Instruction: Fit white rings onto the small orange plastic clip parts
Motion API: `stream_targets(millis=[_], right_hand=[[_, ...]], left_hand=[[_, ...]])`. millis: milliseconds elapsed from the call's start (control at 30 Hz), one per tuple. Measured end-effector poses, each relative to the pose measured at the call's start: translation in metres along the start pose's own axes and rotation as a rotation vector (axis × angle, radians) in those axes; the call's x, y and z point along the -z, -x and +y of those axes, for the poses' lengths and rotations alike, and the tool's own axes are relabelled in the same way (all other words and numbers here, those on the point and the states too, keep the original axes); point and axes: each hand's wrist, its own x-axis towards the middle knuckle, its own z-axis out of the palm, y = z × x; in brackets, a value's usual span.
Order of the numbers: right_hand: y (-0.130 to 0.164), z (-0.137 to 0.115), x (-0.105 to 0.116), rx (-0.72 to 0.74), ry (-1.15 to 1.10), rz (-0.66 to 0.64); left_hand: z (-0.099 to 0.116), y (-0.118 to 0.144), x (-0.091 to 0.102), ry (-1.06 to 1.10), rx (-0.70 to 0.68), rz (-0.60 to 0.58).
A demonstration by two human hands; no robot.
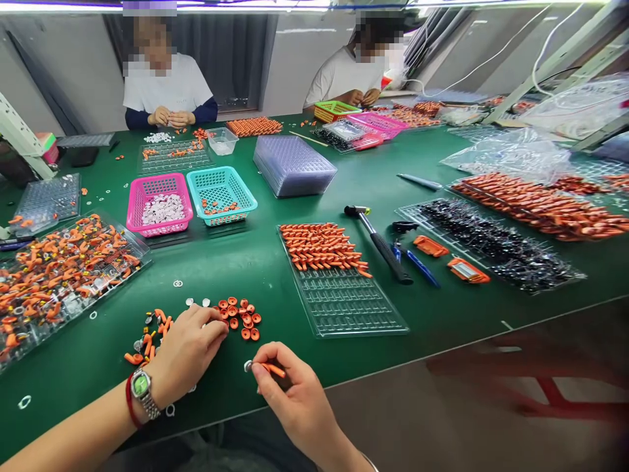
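My left hand (189, 351), wearing a watch, reaches over the green table with its fingers curled together. Their tips meet at the edge of a group of small round orange cups (246, 318) and appear to pinch one of them, though the hand partly covers it. Closer to the table's front edge, my right hand (299, 393) pinches an orange stick-like part (276, 370) between thumb and fingers. A small whitish round piece (247, 366) shows at its left end. Beside my left wrist lies a loose pile of orange, black and silvery parts (147, 341).
A clear tray (354, 308) partly filled with orange parts stands right of my hands. Behind are a pink basket (132, 203), a blue basket (246, 190) and stacked trays (295, 164). A hammer (381, 246) lies at right. Two people sit opposite.
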Motion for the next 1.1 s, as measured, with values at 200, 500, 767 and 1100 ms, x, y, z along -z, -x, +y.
stream_targets(millis=[200, 500, 767, 1100], right_hand=[[0.001, -0.003, -0.006, -0.018, -0.013, -0.031], [0.003, 0.000, -0.004, -0.041, 0.004, -0.032], [0.010, -0.013, -0.012, 0.087, 0.050, -0.058], [0.012, -0.015, -0.023, 0.150, 0.193, -0.101]], left_hand=[[-0.004, -0.007, -0.002, 0.003, 0.046, 0.009], [0.011, 0.006, 0.010, 0.139, 0.113, 0.005], [0.039, 0.057, 0.012, 0.862, 0.424, 0.142], [0.052, 0.080, -0.002, 0.749, 0.432, 0.372]])
